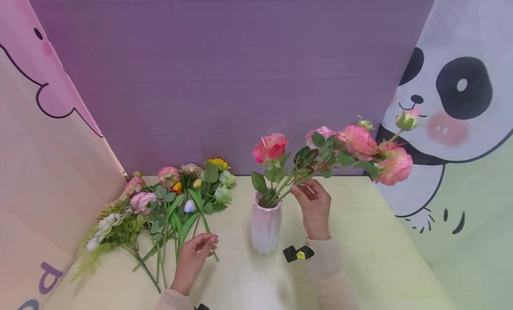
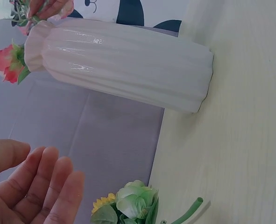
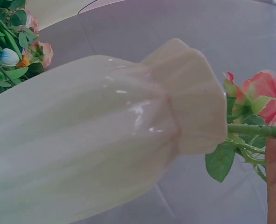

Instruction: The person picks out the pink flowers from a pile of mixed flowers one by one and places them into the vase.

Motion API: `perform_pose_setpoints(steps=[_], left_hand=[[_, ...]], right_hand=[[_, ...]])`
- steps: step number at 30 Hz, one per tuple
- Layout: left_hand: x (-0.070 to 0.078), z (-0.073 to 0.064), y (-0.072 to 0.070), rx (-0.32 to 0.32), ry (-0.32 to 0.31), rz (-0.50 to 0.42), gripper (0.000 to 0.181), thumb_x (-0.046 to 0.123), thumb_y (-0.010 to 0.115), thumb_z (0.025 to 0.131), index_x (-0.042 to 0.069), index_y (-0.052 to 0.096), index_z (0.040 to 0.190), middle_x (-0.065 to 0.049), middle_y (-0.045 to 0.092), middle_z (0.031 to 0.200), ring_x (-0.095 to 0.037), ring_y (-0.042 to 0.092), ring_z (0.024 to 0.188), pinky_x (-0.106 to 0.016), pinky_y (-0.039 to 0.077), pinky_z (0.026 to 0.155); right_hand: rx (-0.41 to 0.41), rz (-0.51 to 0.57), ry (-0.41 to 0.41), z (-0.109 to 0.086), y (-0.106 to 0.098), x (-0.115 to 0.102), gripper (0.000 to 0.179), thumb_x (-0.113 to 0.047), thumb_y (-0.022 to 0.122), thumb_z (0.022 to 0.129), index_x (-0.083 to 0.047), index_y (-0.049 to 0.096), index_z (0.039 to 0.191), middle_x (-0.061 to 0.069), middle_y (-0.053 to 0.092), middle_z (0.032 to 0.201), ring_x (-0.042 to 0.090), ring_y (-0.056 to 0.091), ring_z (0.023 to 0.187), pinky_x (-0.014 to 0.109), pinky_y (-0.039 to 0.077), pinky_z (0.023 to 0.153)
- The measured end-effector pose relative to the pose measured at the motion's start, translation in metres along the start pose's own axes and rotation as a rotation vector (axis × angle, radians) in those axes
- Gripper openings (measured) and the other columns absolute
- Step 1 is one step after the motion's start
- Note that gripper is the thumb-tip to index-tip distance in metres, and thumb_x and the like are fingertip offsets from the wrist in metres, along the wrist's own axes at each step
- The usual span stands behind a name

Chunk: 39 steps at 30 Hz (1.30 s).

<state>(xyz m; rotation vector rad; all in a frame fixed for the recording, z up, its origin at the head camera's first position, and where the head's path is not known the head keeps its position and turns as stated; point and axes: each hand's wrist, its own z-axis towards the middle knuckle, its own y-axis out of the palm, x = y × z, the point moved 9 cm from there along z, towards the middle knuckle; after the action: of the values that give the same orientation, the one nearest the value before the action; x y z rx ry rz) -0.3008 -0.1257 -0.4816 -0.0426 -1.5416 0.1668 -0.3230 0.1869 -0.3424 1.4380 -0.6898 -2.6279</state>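
A pale pink-and-white ribbed vase (image 1: pixel 266 230) stands upright on the table. One coral-pink rose (image 1: pixel 270 148) rises from its mouth. Beside it a branching spray of pink flowers (image 1: pixel 358 140) leans far to the right, its lower end at the vase's mouth. My right hand (image 1: pixel 315 207) pinches the spray's green stem (image 3: pixel 252 130) just above the rim. Left of the vase, my left hand (image 1: pixel 194 261) hovers with loosely bent fingers and holds nothing, close to the stem ends of a flower pile. In the left wrist view the left hand (image 2: pixel 35 191) is apart from the vase.
A pile of artificial flowers (image 1: pixel 168 207) covers the table's left side: pink blooms, a white-and-blue tulip (image 1: pixel 189 206), a sunflower (image 1: pixel 219 163) and greenery. A purple backdrop (image 1: pixel 240 78) closes the rear, and a panda-print sheet (image 1: pixel 441 136) hangs at right.
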Motion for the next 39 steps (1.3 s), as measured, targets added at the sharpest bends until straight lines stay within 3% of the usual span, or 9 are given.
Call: perform_pose_setpoints(steps=[13,18,23,26,33,39], left_hand=[[-0.006,-0.001,0.001,-0.016,-0.014,0.002,0.021,0.017,0.064,0.090,-0.002,0.066,0.100,-0.019,0.067,0.097,-0.011,0.064,0.076,-0.023,0.056,0.068],[-0.008,-0.001,0.001,-0.020,-0.020,0.005,0.023,0.018,0.064,0.090,-0.001,0.066,0.101,-0.018,0.068,0.097,-0.011,0.063,0.077,-0.023,0.056,0.069],[-0.009,-0.003,0.000,-0.017,-0.024,0.017,0.022,0.017,0.064,0.090,-0.001,0.066,0.102,-0.013,0.068,0.094,-0.012,0.063,0.077,-0.023,0.056,0.069],[-0.010,-0.003,0.000,-0.018,-0.031,0.012,0.023,0.017,0.063,0.090,-0.002,0.065,0.103,-0.014,0.068,0.095,-0.012,0.063,0.077,-0.023,0.056,0.069],[-0.014,-0.003,0.000,-0.018,-0.043,0.008,0.027,0.018,0.063,0.090,-0.005,0.064,0.105,-0.016,0.067,0.094,-0.013,0.063,0.077,-0.023,0.057,0.068],[-0.013,-0.004,-0.001,-0.014,-0.033,-0.001,0.023,0.016,0.062,0.091,-0.004,0.064,0.102,-0.019,0.067,0.095,-0.020,0.064,0.079,-0.024,0.057,0.067]], right_hand=[[-0.042,-0.034,0.019,-0.007,0.009,0.014,0.026,0.016,0.065,0.078,-0.009,0.065,0.085,-0.004,0.067,0.083,0.010,0.064,0.074,0.022,0.055,0.070],[-0.012,-0.079,0.062,-0.009,0.007,0.023,0.025,0.016,0.066,0.077,-0.008,0.064,0.082,-0.005,0.066,0.079,0.010,0.064,0.074,0.022,0.055,0.069],[0.032,-0.160,0.074,-0.011,0.003,0.027,0.013,0.013,0.068,0.077,0.007,0.059,0.083,-0.006,0.065,0.075,0.007,0.063,0.071,0.020,0.054,0.066],[0.039,-0.205,0.066,-0.012,0.002,0.029,0.019,0.010,0.069,0.077,0.015,0.055,0.088,-0.007,0.064,0.072,0.006,0.060,0.067,0.018,0.052,0.064],[0.040,-0.217,0.073,-0.014,0.002,0.032,0.022,0.010,0.070,0.077,0.017,0.056,0.092,-0.008,0.064,0.073,0.005,0.059,0.066,0.016,0.050,0.062],[0.031,-0.181,0.094,-0.013,0.004,0.035,0.021,0.012,0.068,0.077,0.018,0.055,0.092,-0.006,0.066,0.077,0.007,0.062,0.071,0.018,0.053,0.067]])
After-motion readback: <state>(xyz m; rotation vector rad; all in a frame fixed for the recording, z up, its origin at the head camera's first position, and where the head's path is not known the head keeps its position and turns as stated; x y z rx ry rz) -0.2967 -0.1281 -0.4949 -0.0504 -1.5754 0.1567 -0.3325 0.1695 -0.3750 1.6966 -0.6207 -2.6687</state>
